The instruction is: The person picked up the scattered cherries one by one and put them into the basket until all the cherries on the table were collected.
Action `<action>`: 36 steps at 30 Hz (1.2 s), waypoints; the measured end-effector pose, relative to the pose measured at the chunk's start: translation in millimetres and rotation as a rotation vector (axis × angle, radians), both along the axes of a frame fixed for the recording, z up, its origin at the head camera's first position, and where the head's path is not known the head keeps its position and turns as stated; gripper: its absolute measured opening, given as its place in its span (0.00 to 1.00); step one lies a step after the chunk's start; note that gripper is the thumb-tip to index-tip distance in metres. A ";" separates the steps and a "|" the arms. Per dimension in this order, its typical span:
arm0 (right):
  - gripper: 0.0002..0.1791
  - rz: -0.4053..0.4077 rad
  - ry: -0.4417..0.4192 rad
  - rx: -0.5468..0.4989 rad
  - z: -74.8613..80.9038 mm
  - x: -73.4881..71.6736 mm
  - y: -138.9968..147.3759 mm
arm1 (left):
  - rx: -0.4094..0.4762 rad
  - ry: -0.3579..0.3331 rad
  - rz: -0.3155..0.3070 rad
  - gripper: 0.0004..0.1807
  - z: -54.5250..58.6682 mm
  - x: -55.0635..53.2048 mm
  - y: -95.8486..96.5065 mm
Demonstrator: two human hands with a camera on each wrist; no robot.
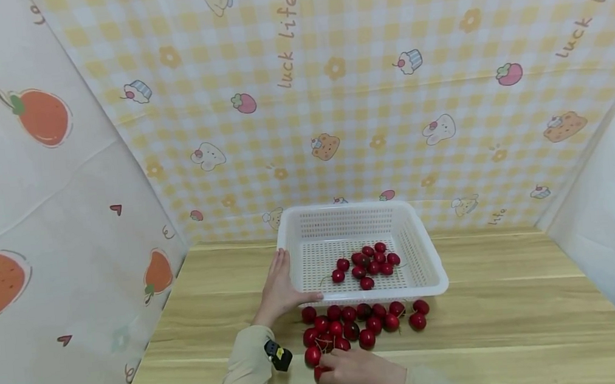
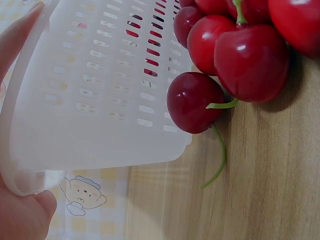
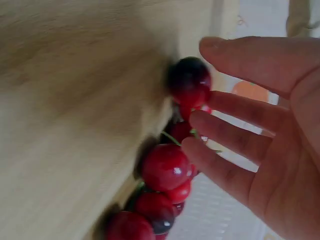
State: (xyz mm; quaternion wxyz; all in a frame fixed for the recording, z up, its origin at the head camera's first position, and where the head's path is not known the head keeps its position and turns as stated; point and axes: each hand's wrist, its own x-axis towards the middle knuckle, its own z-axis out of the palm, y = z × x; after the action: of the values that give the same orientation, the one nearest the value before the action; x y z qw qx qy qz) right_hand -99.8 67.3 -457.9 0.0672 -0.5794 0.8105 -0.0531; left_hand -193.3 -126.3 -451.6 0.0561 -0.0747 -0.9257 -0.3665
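My left hand [image 1: 282, 290] grips the near left corner of a white slotted plastic basket [image 1: 436, 266], thumb along the front rim and fingers at the left side. The thumb [image 2: 20, 35] also shows against the rim in the left wrist view. Several dark red cherries [image 1: 367, 283] lie inside the basket. In front of it, more cherries [image 1: 366, 338] are bunched on the table, some with green stems. My right hand [image 1: 359, 373] is at the near left end of this bunch. Its thumb and fairly straight fingers are spread around a dark cherry [image 3: 190, 82], fingertips right at it.
The wooden table [image 1: 504, 309] reaches back to a yellow checked cloth [image 1: 366, 113] behind the basket. A white cloth with fruit prints [image 1: 48, 117] hangs on the left. A small black device [image 1: 279, 356] is strapped on the left wrist.
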 end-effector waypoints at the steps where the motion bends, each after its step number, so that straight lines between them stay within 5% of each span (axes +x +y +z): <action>1: 0.13 0.001 -0.001 -0.012 -2.4 -0.5 0.1 | 0.003 0.004 0.000 0.71 0.1 0.0 0.0; 12: 0.11 -0.007 0.035 -0.067 -21.9 -5.6 -3.3 | 0.015 0.006 -0.001 0.71 -0.5 -0.3 -0.2; 21: 0.10 -0.028 0.146 -0.152 -36.3 -2.8 -7.5 | 0.013 -0.005 0.003 0.70 -0.1 0.3 0.8; 36: 0.13 -0.031 0.114 -0.101 -34.7 -3.3 -6.8 | 0.016 0.000 0.004 0.71 -3.4 -1.9 0.0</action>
State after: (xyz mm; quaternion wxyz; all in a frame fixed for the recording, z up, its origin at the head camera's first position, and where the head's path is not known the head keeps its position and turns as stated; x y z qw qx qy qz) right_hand -103.1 60.5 -492.6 -0.0092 -0.5715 0.8182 -0.0620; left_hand -195.2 -126.3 -454.9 0.0576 -0.0723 -0.9229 -0.3739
